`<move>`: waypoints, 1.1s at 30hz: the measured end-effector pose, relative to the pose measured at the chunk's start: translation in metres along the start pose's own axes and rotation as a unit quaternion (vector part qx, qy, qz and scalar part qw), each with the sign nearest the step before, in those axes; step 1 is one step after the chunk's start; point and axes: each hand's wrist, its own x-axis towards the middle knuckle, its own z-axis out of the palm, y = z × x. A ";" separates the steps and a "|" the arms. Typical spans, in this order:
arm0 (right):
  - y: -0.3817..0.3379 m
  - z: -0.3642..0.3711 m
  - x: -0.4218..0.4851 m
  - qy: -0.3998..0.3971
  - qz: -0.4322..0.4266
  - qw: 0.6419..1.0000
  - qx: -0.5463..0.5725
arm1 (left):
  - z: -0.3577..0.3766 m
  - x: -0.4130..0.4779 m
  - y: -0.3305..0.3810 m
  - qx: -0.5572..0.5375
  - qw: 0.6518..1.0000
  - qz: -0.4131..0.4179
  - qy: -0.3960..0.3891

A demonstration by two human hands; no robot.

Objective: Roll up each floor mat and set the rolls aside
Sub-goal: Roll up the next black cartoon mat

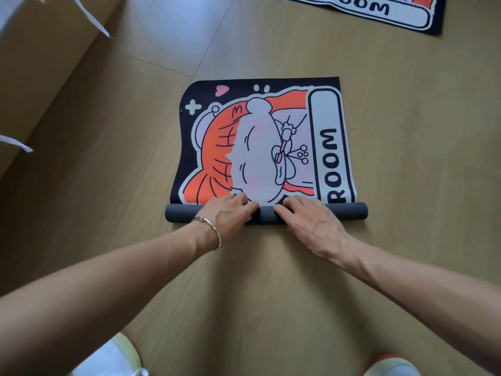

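The left hand [230, 213] and right hand [307, 217] gripped the roll [348, 211] mid-span, so uneven pushing could have skewed it along the mat [257, 147] ahead.

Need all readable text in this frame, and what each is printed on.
"ROOM" - white banner on the half-rolled mat; any earlier letters are hidden at the roll.
"ROOM" - white banner on the second mat, top right; earlier letters cut by the frame.
Nothing else readable.
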 end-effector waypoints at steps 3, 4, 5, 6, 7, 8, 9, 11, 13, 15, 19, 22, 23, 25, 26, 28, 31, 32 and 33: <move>0.002 -0.010 0.005 -0.036 -0.007 0.999 0.019 | 0.003 -0.003 0.001 0.000 1.000 -0.002 0.024; 0.003 -0.012 0.007 -0.046 -0.007 0.999 0.024 | 0.006 -0.004 0.001 -0.002 0.999 0.008 0.044; 0.004 -0.013 0.009 -0.059 -0.003 0.998 0.027 | 0.009 -0.005 0.000 0.006 0.998 0.022 0.057; 0.005 -0.015 0.011 -0.064 0.001 0.998 0.025 | 0.011 -0.006 -0.001 0.015 0.996 0.031 0.077; 0.005 -0.015 0.012 -0.063 0.002 0.998 0.024 | 0.014 -0.006 -0.003 0.025 0.995 0.036 0.089; 0.005 -0.014 0.013 -0.063 0.005 0.998 0.023 | 0.016 -0.004 -0.004 0.038 0.994 0.035 0.094; 0.005 -0.013 0.014 -0.063 0.011 0.998 0.023 | 0.016 -0.002 -0.004 0.051 0.994 0.030 0.094; 0.004 -0.010 0.015 -0.051 0.019 0.998 0.028 | 0.010 0.002 0.000 0.043 0.996 0.017 0.079; 0.004 -0.009 0.016 -0.029 0.017 0.999 0.029 | 0.006 0.010 0.001 0.011 0.998 -0.012 0.064; 0.004 -0.006 0.016 0.001 0.020 0.999 0.031 | 0.003 0.017 -0.002 0.000 0.998 -0.031 0.050; 0.000 -0.004 0.013 0.033 0.021 0.999 0.014 | -0.002 0.025 -0.006 -0.031 0.997 -0.051 0.040; 0.001 -0.001 0.016 0.021 0.029 0.999 0.010 | -0.003 0.024 -0.005 -0.038 0.997 -0.052 0.049; 0.002 -0.001 0.019 0.010 0.035 0.999 0.010 | -0.002 0.023 -0.005 -0.037 0.996 -0.041 0.075; 0.003 -0.003 0.023 -0.009 0.041 0.999 0.006 | 0.000 0.021 -0.006 -0.022 0.990 -0.019 0.137; 0.003 -0.005 0.025 -0.017 0.038 0.999 -0.005 | 0.002 0.020 -0.007 -0.007 0.987 -0.012 0.161; 0.005 -0.006 0.029 -0.036 0.030 0.999 -0.016 | 0.006 0.020 -0.008 0.023 0.984 -0.004 0.176; 0.008 -0.009 0.036 -0.063 0.044 0.997 -0.022 | 0.007 0.019 -0.008 0.066 0.985 0.006 0.161; 0.009 -0.009 0.038 -0.069 0.047 0.996 -0.026 | 0.007 0.020 -0.008 0.066 0.986 0.003 0.153; 0.009 -0.012 0.040 -0.074 0.052 0.996 -0.026 | 0.005 0.022 -0.007 0.065 0.986 0.000 0.151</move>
